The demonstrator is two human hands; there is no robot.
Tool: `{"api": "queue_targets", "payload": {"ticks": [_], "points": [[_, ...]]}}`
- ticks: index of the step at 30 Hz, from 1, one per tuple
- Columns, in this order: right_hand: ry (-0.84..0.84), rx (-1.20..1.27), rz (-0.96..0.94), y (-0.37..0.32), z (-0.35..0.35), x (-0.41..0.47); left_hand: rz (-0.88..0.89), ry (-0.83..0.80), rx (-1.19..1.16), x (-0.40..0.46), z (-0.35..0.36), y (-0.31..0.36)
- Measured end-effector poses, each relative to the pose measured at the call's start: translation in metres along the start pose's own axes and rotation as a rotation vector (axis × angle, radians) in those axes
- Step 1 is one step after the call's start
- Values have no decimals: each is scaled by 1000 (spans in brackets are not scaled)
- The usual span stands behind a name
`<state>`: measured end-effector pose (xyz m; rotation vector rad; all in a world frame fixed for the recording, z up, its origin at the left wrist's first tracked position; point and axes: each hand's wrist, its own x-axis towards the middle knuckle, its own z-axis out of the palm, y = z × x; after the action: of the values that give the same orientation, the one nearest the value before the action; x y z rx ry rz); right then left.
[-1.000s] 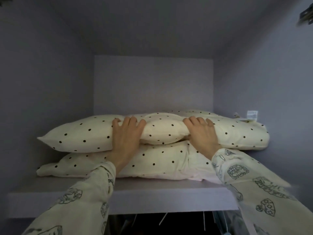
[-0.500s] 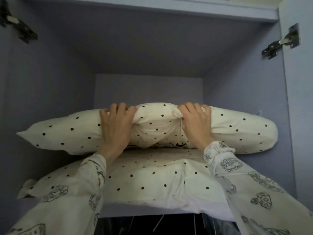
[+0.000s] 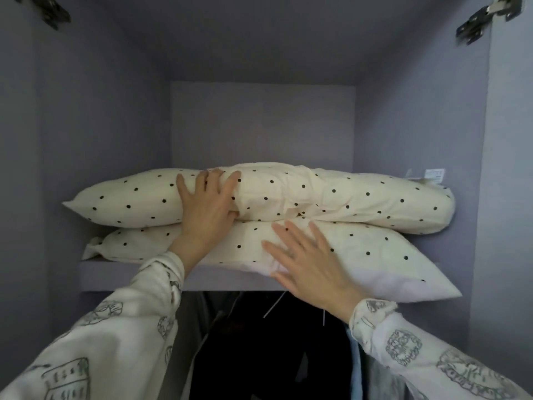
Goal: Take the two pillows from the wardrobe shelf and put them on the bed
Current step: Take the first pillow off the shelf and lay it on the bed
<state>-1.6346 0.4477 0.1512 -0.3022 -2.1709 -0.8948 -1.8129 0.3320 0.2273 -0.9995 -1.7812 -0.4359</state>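
Observation:
Two cream pillows with black dots lie stacked on the wardrobe shelf (image 3: 121,274). The upper pillow (image 3: 346,194) spans the shelf's width. The lower pillow (image 3: 375,255) sticks out past the shelf's front edge at its right corner. My left hand (image 3: 206,209) grips the front edge of the upper pillow left of its middle, fingers curled over the top and thumb tucked under it. My right hand (image 3: 305,264) is off the upper pillow, fingers spread, lying flat against the front of the lower pillow.
The wardrobe's lilac side walls close in the shelf left and right. Door hinges (image 3: 487,18) sit at the top corners. Dark clothes on hangers (image 3: 268,342) hang below the shelf. A white label (image 3: 434,176) shows at the upper pillow's far right end.
The upper pillow, lifted half a second ago, lies on the lower one again. My right hand has let go of it and dropped to the lower pillow's front. My left hand still grips.

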Motion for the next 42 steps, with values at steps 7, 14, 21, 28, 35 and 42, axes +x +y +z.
{"api": "queue_targets", "payload": {"ticks": [7, 14, 21, 28, 35, 42], "points": [[-192, -109, -19, 11, 23, 5, 27, 99, 69, 22, 13, 28], [-353, 67, 117, 39, 64, 41, -63, 131, -143, 71, 8, 28], [-755, 336, 444, 56, 80, 48, -30, 329, -68, 67, -14, 13], [-235, 252, 217, 30, -6, 22, -55, 161, -53, 25, -1, 16], [169, 91, 271, 26, -45, 30, -43, 100, -55, -2, -26, 31], [66, 31, 343, 18, -19, 18, 124, 242, 23, -41, -32, 50]]}}
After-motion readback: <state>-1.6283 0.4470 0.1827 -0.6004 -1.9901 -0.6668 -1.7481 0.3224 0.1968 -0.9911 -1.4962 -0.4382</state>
